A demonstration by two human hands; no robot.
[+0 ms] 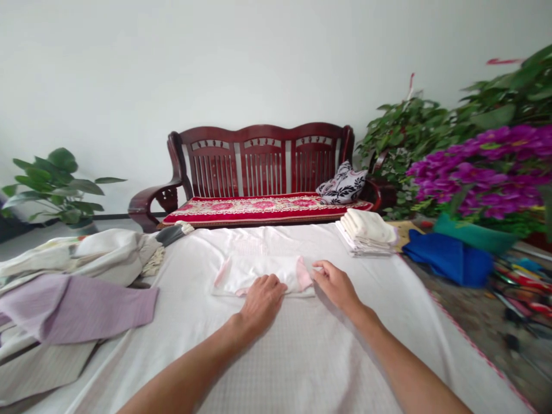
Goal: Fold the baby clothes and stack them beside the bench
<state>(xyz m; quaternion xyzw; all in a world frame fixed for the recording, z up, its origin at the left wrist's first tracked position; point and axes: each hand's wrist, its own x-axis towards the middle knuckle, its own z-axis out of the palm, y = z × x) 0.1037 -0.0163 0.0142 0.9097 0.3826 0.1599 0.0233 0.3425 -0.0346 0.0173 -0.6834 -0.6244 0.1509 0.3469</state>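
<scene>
A small white garment (263, 269) with pink trim lies folded into a flat strip on the white sheet in front of me. My left hand (264, 300) bears down on its near edge, the fingers bent and close together on the cloth. At the right end of the strip, my right hand (338, 286) is beside a pink cuff (303, 272). Its index finger and thumb are slightly apart, with no cloth visible between them. The left fingertips are partly hidden by the hand.
Folded white cloths (368, 231) are stacked at the back right. Loose clothes, including a lilac garment (81, 307), are heaped on the left. Beyond the sheet (302, 356) stands a wooden bench (263, 167) with a patterned cushion (344, 184). Purple flowers (487, 169) and a blue cloth (448, 259) are on the right.
</scene>
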